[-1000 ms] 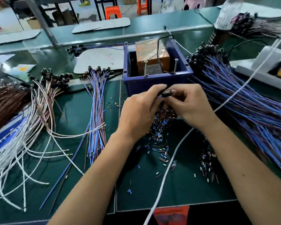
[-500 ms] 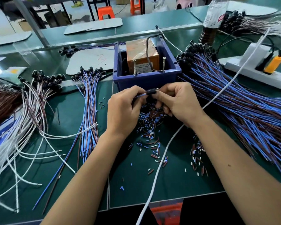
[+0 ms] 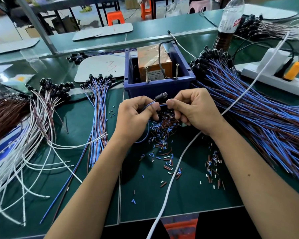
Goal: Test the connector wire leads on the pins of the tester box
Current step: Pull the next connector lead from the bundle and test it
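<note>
Head view: left hand (image 3: pixel 136 116) pinches the blue lead (image 3: pixel 149 105); right hand (image 3: pixel 191 107) pinches the brown lead (image 3: pixel 162 104). The black connector (image 3: pixel 160 97) sits between them, just before the blue tester box (image 3: pixel 160 87), short of its two upright pins (image 3: pixel 146 74).

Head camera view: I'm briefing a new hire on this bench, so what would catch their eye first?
Probably the two hands at centre, the left hand and right hand pinching the leads of one black connector just in front of the blue tester box. Next, the big fan of blue and brown wires on the right, and the litter of cut insulation bits on the green mat below the hands.
</note>
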The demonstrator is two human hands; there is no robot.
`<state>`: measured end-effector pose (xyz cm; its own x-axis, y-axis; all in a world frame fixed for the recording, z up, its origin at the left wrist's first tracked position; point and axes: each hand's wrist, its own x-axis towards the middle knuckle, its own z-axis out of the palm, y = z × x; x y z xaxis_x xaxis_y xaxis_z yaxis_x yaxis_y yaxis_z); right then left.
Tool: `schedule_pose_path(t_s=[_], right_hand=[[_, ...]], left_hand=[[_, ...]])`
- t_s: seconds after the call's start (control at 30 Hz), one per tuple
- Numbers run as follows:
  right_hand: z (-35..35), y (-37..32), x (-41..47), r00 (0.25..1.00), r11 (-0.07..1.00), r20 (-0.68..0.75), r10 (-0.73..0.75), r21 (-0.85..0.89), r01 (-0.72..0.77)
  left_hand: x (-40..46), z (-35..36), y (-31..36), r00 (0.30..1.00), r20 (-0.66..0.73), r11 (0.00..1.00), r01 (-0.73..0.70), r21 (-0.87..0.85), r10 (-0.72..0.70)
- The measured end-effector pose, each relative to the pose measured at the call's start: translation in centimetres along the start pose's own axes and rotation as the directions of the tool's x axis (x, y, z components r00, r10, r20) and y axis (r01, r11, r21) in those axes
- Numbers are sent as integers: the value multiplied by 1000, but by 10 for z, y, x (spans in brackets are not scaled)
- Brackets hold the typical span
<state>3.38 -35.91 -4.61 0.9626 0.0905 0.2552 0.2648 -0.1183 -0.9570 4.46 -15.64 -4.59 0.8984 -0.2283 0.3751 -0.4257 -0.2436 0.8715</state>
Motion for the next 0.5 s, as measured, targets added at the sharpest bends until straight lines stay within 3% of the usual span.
schedule_pose_path(t_s=[0.17, 0.3, 0.5], right_hand=[[-15, 0, 1, 993, 997, -115, -5, 74, 14], [8, -2, -1, 998, 998, -54, -33, 46, 36], [45, -3, -4, 988, 952, -141, 59, 305, -13]], left_hand=[[3, -15, -4, 991, -110, 987, 59, -149, -76], [1, -10, -1, 987, -113, 966, 87, -243, -117], [-4, 4, 10, 991, -61, 933, 94, -347, -122]])
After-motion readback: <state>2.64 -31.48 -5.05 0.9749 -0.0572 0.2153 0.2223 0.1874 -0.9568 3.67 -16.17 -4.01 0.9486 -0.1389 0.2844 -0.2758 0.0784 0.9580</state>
